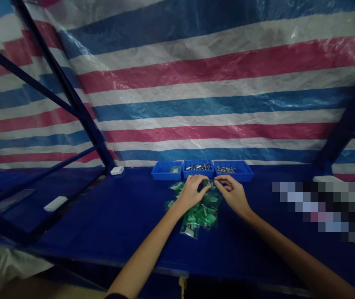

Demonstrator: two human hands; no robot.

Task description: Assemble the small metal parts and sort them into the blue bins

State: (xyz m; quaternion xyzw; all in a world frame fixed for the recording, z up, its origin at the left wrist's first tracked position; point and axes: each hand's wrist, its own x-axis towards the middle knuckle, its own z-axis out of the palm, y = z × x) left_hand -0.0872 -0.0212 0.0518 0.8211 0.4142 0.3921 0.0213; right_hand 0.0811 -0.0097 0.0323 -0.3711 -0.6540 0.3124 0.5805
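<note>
Between my two hands, near the blue bins, is a small clear plastic bag with green contents [209, 183]. My left hand [193, 192] pinches its left side with thumb and forefinger. On the other side, the fingertips of my right hand [232, 196] close on the bag's upper right edge. Below them lies a loose pile of similar small plastic bags [204, 214], with green pieces and some pale or metallic bits inside. The left hand and wrist cover part of this pile. What exactly each bag contains is too small to make out.
Three blue bins stand in a row behind my hands: the left bin [158, 173] holds a small bag, the middle bin [192, 177] and right bin [244, 172] small metal parts. White boxes [117, 170] lie leftward on the blue table [102, 228]. Blue posts [94, 137] frame striped sheeting.
</note>
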